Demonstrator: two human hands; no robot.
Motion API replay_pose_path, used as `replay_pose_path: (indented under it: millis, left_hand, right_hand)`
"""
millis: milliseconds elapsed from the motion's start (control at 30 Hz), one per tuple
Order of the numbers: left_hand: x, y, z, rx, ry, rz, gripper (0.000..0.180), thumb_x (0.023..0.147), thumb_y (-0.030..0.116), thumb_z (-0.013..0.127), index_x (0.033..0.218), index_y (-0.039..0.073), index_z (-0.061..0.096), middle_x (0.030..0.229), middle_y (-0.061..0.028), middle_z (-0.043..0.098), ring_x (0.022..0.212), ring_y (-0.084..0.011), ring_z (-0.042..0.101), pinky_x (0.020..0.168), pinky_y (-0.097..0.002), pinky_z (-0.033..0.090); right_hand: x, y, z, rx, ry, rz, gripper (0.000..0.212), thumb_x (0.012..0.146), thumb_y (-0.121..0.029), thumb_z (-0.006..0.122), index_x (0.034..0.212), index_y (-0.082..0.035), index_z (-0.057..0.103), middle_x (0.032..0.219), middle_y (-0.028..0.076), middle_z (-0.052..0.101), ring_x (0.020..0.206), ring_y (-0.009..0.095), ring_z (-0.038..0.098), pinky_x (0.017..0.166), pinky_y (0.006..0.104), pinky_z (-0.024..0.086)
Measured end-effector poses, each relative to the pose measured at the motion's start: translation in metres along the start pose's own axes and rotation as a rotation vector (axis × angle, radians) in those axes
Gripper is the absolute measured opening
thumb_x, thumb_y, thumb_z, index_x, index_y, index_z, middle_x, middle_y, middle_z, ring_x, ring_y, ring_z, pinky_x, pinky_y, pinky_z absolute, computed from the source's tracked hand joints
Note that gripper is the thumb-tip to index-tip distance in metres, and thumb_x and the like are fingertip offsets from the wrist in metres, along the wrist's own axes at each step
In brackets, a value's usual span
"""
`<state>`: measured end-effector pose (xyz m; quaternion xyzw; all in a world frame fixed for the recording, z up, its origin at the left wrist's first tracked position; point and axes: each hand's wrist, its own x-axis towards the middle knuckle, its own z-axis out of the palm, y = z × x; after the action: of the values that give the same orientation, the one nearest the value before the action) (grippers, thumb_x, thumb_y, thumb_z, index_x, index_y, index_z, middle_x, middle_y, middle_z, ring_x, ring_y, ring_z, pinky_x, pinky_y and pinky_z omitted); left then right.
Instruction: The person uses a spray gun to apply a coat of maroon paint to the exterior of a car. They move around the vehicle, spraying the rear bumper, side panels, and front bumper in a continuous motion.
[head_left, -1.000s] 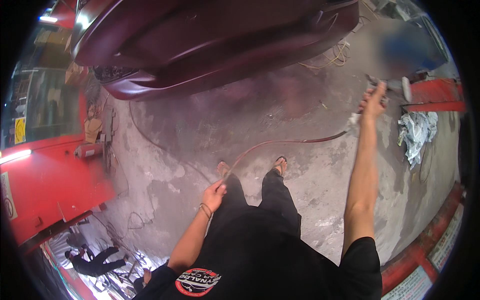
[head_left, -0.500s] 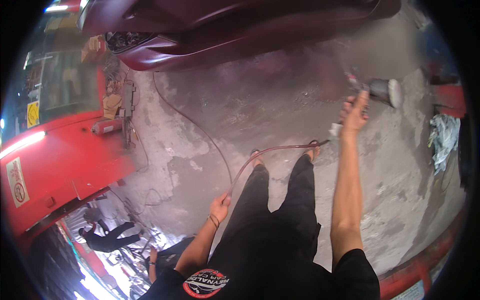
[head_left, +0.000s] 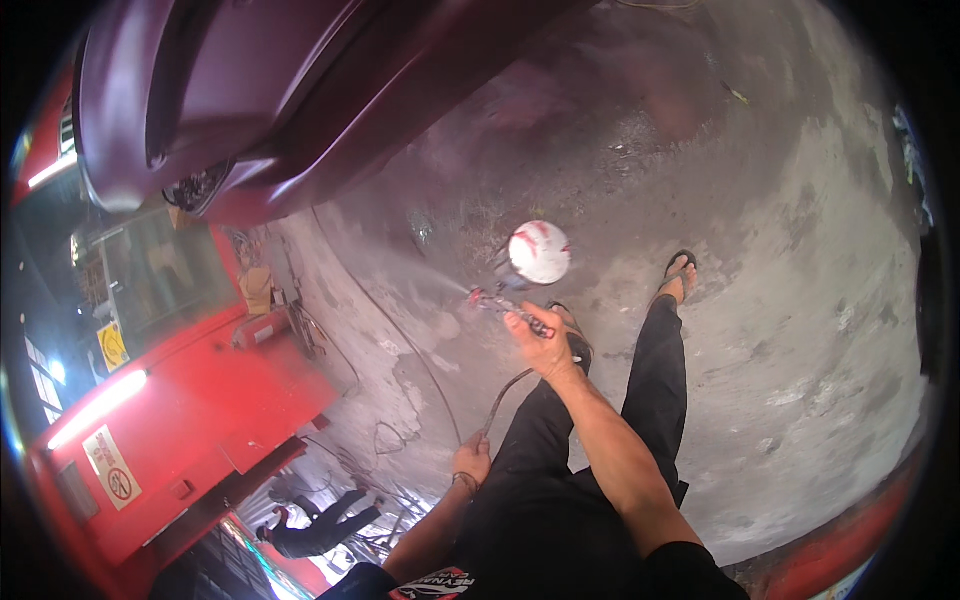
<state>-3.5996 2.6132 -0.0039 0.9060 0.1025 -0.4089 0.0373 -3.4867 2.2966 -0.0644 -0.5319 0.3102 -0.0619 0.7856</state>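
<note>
My right hand [head_left: 545, 338] is wrapped round the handle of a paint spray gun [head_left: 496, 302]. On the gun sits a round cup [head_left: 541, 252] with a white lid streaked with red. A pale mist [head_left: 432, 268] fans from the nozzle toward the upper left, in the direction of a dark maroon car bumper [head_left: 340, 130]. Lower down, my left hand [head_left: 472, 461] grips a thin air hose [head_left: 508, 395]. The hose runs up toward the gun, and another stretch trails across the floor to the car.
A red booth-like structure [head_left: 190, 430] with windows and a light tube stands at the left. Beyond it, another person [head_left: 315, 525] in dark clothes is at the lower left. My sandaled foot [head_left: 680, 278] is on the stained concrete floor [head_left: 780, 330]. A red beam [head_left: 850, 535] edges the lower right.
My right hand has swung the spray gun from the far right to the middle, nearer my body. Spray now points left. The view has turned, and my feet are wider apart.
</note>
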Motion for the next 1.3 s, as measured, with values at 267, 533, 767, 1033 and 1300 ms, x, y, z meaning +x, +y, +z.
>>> replay_pose_path:
  millis: [267, 533, 767, 1033, 1300]
  left_hand:
    - [0.002, 0.110, 0.011, 0.302, -0.052, 0.162, 0.047, 0.101, 0.039, 0.052, 0.140, 0.013, 0.061, 0.118, -0.0217, 0.071, 0.111, -0.0419, 0.066, 0.097, -0.0493, 0.052]
    - [0.007, 0.203, 0.027, 0.350, -0.012, 0.378, 0.049, 0.101, 0.039, 0.055, 0.144, 0.016, 0.056, 0.113, -0.0200, 0.070, 0.108, -0.0395, 0.066, 0.093, -0.0489, 0.053]
    - [-0.001, 0.292, 0.022, 0.276, 0.019, 0.490, 0.047, 0.097, 0.035, 0.061, 0.141, 0.016, 0.060, 0.092, -0.0154, 0.068, 0.090, -0.0370, 0.066, 0.081, -0.0487, 0.053]
    - [0.010, 0.269, 0.053, 0.533, -0.052, 0.496, 0.056, 0.096, 0.037, 0.060, 0.148, 0.017, 0.053, 0.103, -0.0190, 0.070, 0.098, -0.0370, 0.069, 0.085, -0.0473, 0.055]
    - [0.040, 0.199, 0.060, 0.803, -0.238, 0.201, 0.064, 0.097, 0.048, 0.055, 0.153, 0.019, 0.047, 0.120, -0.0207, 0.068, 0.113, -0.0379, 0.065, 0.100, -0.0489, 0.050]
  right_hand:
    - [0.071, -0.034, -0.138, 0.272, 0.260, 0.003, 0.047, 0.096, -0.044, 0.072, 0.086, 0.002, 0.068, 0.072, -0.003, 0.062, 0.063, 0.007, 0.053, 0.057, 0.0268, 0.043]
    - [0.155, -0.141, -0.311, 0.340, 0.543, -0.062, 0.053, 0.097, -0.061, 0.062, 0.086, -0.010, 0.063, 0.064, -0.004, 0.053, 0.050, 0.003, 0.041, 0.044, 0.0217, 0.027]
    - [0.210, -0.226, -0.458, 0.371, 0.798, -0.216, 0.055, 0.095, -0.069, 0.057, 0.085, -0.015, 0.056, 0.061, -0.006, 0.045, 0.046, 0.004, 0.036, 0.043, 0.0233, 0.027]
    - [0.223, -0.154, -0.459, 0.480, 0.815, -0.152, 0.056, 0.095, -0.071, 0.057, 0.086, -0.015, 0.058, 0.061, -0.006, 0.046, 0.045, 0.005, 0.034, 0.044, 0.0242, 0.027]
    - [0.195, 0.061, -0.268, 0.505, 0.261, 0.172, 0.047, 0.092, -0.057, 0.071, 0.075, -0.012, 0.067, 0.064, -0.005, 0.058, 0.055, 0.005, 0.051, 0.047, 0.0226, 0.035]
